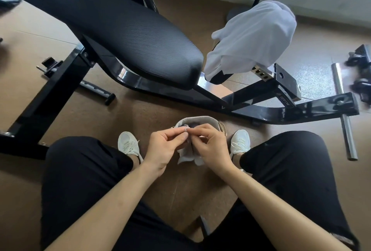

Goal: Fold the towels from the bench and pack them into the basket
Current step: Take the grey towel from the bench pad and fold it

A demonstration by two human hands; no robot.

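Note:
A small grey towel hangs between my two hands, just above the floor between my feet. My left hand pinches its top edge with thumb and fingertips. My right hand pinches the same edge right beside it. Behind the hands stands a small grey fabric basket on the floor, its inside mostly hidden by my fingers. A white towel lies draped over the far seat end of the black bench.
The bench's black steel frame runs across the floor just beyond the basket. A chrome bar and black weight parts lie at the right. My knees in black trousers and white shoes flank the hands.

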